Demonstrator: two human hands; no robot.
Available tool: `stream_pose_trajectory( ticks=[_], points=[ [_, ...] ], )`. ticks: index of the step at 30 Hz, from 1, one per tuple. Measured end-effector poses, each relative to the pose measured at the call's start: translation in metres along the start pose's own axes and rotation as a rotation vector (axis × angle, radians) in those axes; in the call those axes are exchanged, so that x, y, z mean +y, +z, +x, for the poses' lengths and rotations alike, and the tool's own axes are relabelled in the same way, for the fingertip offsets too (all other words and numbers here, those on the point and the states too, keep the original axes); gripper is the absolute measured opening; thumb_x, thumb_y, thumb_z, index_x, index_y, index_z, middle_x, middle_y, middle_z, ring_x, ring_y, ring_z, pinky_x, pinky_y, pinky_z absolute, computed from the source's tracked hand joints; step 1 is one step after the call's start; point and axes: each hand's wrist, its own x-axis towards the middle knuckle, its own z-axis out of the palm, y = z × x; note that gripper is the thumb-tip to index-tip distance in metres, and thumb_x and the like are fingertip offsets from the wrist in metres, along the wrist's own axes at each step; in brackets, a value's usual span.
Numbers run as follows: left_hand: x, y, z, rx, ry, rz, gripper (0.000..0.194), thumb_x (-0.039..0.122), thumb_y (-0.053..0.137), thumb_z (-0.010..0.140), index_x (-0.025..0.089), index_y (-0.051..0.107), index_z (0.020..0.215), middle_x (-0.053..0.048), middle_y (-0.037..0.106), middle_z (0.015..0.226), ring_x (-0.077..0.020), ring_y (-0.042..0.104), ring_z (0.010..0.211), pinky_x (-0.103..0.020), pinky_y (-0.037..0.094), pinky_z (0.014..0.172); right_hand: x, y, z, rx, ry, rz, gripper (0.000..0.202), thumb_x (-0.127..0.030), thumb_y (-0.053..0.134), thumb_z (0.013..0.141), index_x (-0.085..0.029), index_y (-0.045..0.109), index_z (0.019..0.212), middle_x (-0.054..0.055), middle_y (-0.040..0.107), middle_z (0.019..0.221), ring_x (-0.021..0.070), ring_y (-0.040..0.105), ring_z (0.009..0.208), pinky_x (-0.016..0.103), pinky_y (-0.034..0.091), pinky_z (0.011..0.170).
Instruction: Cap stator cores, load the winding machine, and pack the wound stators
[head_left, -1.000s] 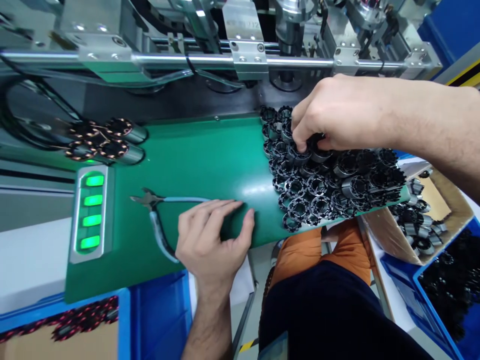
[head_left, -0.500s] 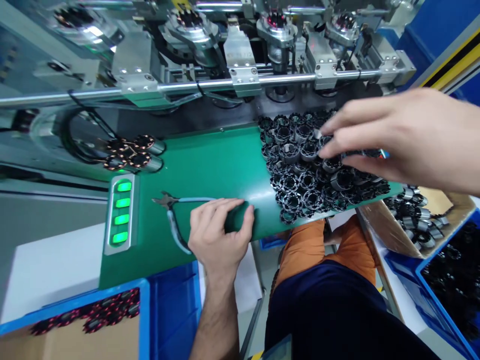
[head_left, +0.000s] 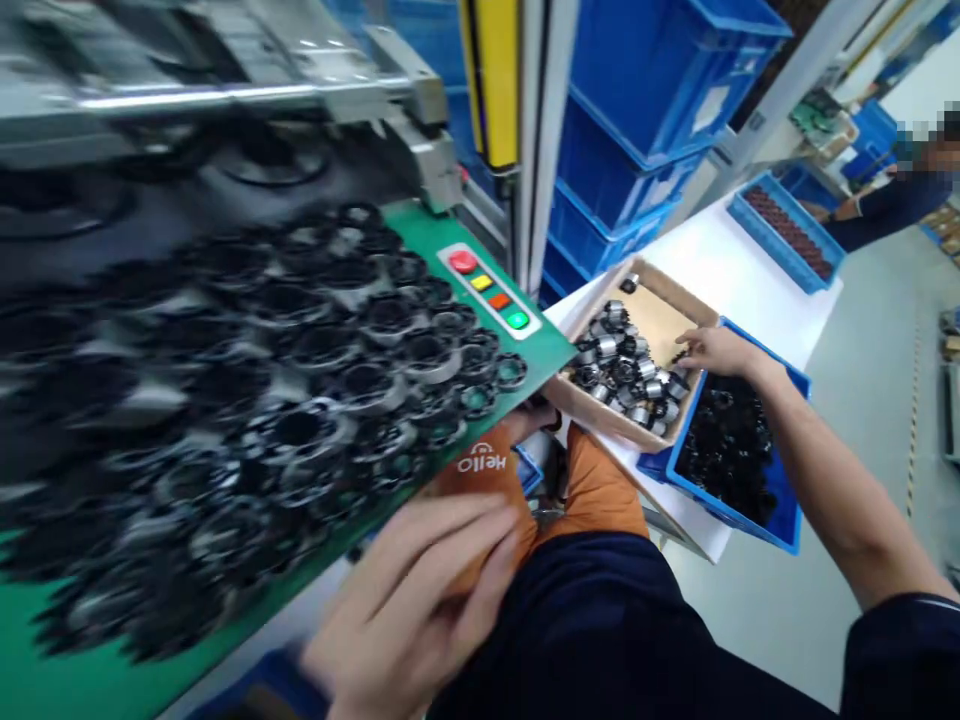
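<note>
My right hand (head_left: 716, 355) reaches over the near right side of a cardboard box (head_left: 615, 425), fingers apart and pointing down. Its fingertips are close to the motor stator cores (head_left: 622, 350) piled inside, steel cylinders with black toothed ends; contact is unclear. My left hand (head_left: 424, 590), smeared by motion, hovers by the front edge of the green worktop (head_left: 555, 350). Its fingers are stretched out and I see nothing in them. Many black-ended stator cores (head_left: 300, 430) stand packed together on the worktop, left of that hand.
A blue bin (head_left: 799, 520) of black parts adjoins the box on a white table (head_left: 780, 320). Red, yellow, orange and green buttons (head_left: 491, 292) sit at the worktop corner. Metal machinery (head_left: 247, 100) overhangs behind. Blue crates (head_left: 637, 80) are stacked beyond; a person (head_left: 892, 200) works at far right.
The view has swung right. My right hand has gone from above the stator cores on the worktop to the cardboard box. My left hand has lifted away from beside the pliers, which are out of view.
</note>
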Motion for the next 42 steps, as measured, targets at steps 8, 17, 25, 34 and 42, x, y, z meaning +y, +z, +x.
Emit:
stream_pose_trajectory(
  ticks=[8,17,25,34,42],
  points=[
    [-0.005,0.217,0.19,-0.728,0.091,0.412,0.052,0.007,0.05,0.111,0.025,0.078,0.151,-0.017,0.075,0.146,-0.0377,0.068,0.139,-0.05,0.065,0.106,0.033,0.039,0.02,-0.076,-0.104,0.057,0.035,-0.023,0.07,0.105,-0.023,0.088,0.136,0.008,0.092,0.12,0.0256,0.083,0.109,0.035,0.06,0.101],
    [-0.008,0.254,0.236,-1.078,0.127,0.667,0.045,0.004,0.068,0.098,0.023,0.085,0.135,-0.015,0.083,0.138,-0.0399,0.077,0.132,-0.049,0.064,0.106,0.043,0.043,0.031,0.056,-0.179,0.136,0.024,-0.02,0.071,0.107,-0.018,0.083,0.128,0.016,0.076,0.139,0.0297,0.075,0.122,0.04,0.056,0.107],
    [0.018,0.26,0.269,-0.891,-0.121,0.627,0.02,0.022,0.086,0.103,0.019,0.091,0.122,-0.015,0.087,0.124,-0.0358,0.081,0.121,-0.046,0.063,0.107,0.027,0.059,0.008,0.221,-0.05,0.124,0.027,-0.033,0.067,0.115,-0.014,0.084,0.123,0.021,0.073,0.138,0.042,0.06,0.139,0.057,0.047,0.118],
    [-0.007,0.315,0.25,-1.088,0.007,0.631,0.043,0.024,0.067,0.112,0.023,0.076,0.154,-0.016,0.086,0.136,-0.037,0.079,0.13,-0.046,0.056,0.111,0.015,0.079,0.004,0.221,-0.036,0.217,0.03,-0.042,0.073,0.114,-0.019,0.089,0.104,0.017,0.076,0.127,0.0388,0.058,0.129,0.055,0.039,0.112],
    [-0.014,0.318,0.256,-1.283,0.117,0.727,0.022,0.025,0.072,0.105,0.021,0.093,0.111,-0.016,0.085,0.136,-0.0461,0.062,0.151,-0.067,0.031,0.138,0.023,0.085,0.003,0.243,-0.121,0.251,0.024,-0.033,0.077,0.109,-0.025,0.09,0.128,0.013,0.079,0.121,0.0354,0.068,0.122,0.054,0.041,0.113]
  ],
)
